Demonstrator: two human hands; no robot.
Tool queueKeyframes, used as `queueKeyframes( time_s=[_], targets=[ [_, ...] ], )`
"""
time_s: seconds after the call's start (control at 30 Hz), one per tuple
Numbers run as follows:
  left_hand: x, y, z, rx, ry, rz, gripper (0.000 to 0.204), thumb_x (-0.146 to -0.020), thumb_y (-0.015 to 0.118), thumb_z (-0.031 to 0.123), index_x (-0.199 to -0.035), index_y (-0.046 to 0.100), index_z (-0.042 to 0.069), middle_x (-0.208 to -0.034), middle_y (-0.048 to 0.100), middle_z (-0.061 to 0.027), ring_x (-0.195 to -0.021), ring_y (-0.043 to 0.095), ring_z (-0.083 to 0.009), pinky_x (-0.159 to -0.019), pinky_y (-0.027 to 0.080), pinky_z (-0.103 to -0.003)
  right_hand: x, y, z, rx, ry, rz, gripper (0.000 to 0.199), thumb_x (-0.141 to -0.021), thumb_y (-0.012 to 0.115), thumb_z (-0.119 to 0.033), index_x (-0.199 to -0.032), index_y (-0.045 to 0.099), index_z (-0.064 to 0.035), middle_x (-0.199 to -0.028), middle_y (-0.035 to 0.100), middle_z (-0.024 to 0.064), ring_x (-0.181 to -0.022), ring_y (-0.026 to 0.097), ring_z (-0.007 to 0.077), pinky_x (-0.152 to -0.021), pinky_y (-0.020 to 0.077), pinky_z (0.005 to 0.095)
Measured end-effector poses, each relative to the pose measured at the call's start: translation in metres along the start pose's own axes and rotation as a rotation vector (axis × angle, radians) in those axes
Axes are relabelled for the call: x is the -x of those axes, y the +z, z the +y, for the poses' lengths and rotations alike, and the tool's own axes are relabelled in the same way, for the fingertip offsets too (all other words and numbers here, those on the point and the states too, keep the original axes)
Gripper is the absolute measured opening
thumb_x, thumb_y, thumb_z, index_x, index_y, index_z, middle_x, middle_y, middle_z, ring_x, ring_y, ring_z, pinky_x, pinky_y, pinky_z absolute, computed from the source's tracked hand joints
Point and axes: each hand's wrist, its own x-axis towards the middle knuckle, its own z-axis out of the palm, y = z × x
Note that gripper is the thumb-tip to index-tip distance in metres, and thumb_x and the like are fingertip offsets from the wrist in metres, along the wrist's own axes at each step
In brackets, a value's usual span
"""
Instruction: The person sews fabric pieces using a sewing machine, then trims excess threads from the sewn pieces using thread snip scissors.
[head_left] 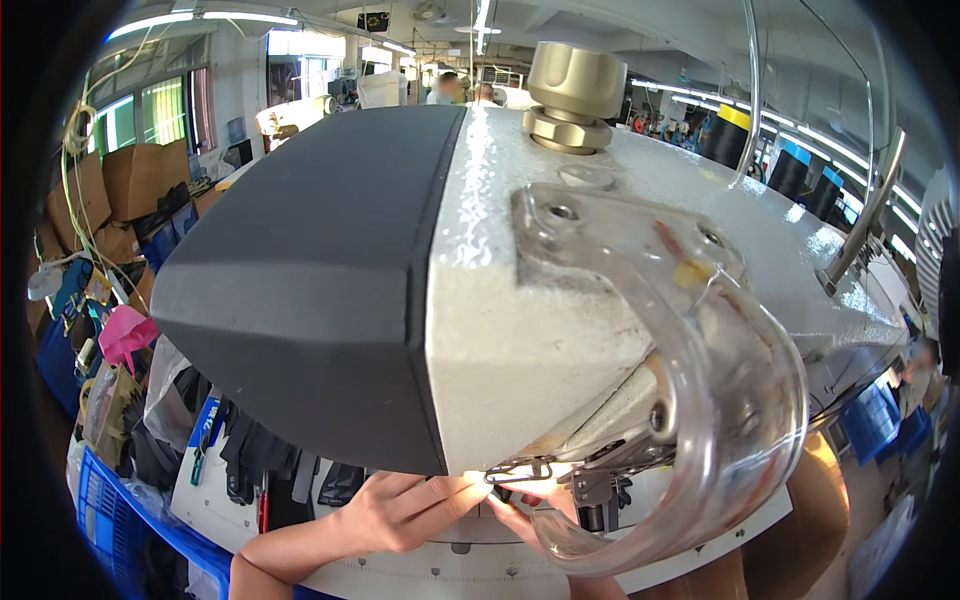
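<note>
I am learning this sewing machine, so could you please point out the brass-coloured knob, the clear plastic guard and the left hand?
Brass-coloured knob [575, 82]: head view, on its faceted side.
Clear plastic guard [740, 420]: head view, on its curved band.
Left hand [402, 510]: head view, on its back.

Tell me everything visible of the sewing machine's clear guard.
The clear guard looks like thick, glossy plastic, with brown and yellow marks. Two screws show in its plate, which is fixed to the sewing machine's white casing. From there it bends downward and curls round, its lower end beside the right hand; whether they touch is unclear.
</note>
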Motion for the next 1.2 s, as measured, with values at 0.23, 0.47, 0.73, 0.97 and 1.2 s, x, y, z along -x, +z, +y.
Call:
queueKeyframes(
  time_s=[0.23, 0.47, 0.73, 0.97, 1.2],
  targets=[
    [0.0, 0.007, 0.001, -0.001, -0.052, -0.001, 0.043, -0.066, 0.071, 0.006, -0.109, 0.079, 0.006, -0.096, 0.072, -0.0041, -0.078, 0.07, -0.0146, -0.057, 0.053, -0.022, -0.008, -0.014, -0.015, -0.327, 0.079, 0.041, 0.021, -0.088, 0.082, -0.009, -0.107, 0.074, -0.0028, -0.095, 0.073, 0.0049, -0.082, 0.066, 0.0115, -0.07, 0.0517, 0.0263],
    [0.001, 0.001, 0.007, -0.072, -0.048, -0.041, 0.041, -0.068, 0.072, 0.008, -0.109, 0.078, 0.007, -0.094, 0.072, -0.0043, -0.072, 0.07, -0.0133, -0.06, 0.054, -0.024, -0.009, 0.002, -0.018, -1.36, 0.868, 0.165, 0.018, -0.088, 0.083, -0.011, -0.103, 0.077, -0.0049, -0.095, 0.075, 0.0052, -0.082, 0.068, 0.0124, -0.071, 0.0547, 0.028],
    [0.003, 0.003, -0.009, 0.136, -0.088, 0.027, 0.032, -0.067, 0.076, 0.009, -0.099, 0.078, 0.005, -0.092, 0.073, -0.0058, -0.077, 0.073, -0.0172, -0.069, 0.06, -0.031, -0.01, 0.016, -0.046, -0.312, -0.017, 0.344, 0.029, -0.076, 0.089, 0.002, -0.1, 0.074, -0.0045, -0.095, 0.074, 0.0097, -0.085, 0.072, 0.0192, -0.073, 0.0586, 0.0289],
    [0.002, 0.005, -0.021, 0.113, 0.025, 0.077, 0.03, -0.063, 0.078, 0.011, -0.093, 0.079, 0.003, -0.092, 0.07, -0.0069, -0.086, 0.069, -0.022, -0.072, 0.059, -0.036, -0.008, 0.021, -0.025, 0.275, -0.401, 0.379, 0.031, -0.073, 0.09, 0.005, -0.097, 0.072, -0.0029, -0.099, 0.072, 0.0116, -0.088, 0.07, 0.0198, -0.07, 0.0596, 0.0264],
    [0.006, 0.014, -0.023, 0.083, 0.045, 0.142, 0.033, -0.063, 0.077, 0.011, -0.095, 0.08, 0.003, -0.086, 0.068, -0.0062, -0.079, 0.068, -0.0207, -0.068, 0.057, -0.035, -0.007, 0.021, -0.027, 0.059, -0.265, 0.35, 0.027, -0.077, 0.089, 0.004, -0.097, 0.072, -0.0017, -0.092, 0.072, 0.0096, -0.079, 0.067, 0.0166, -0.064, 0.0541, 0.0256]
  ],
)
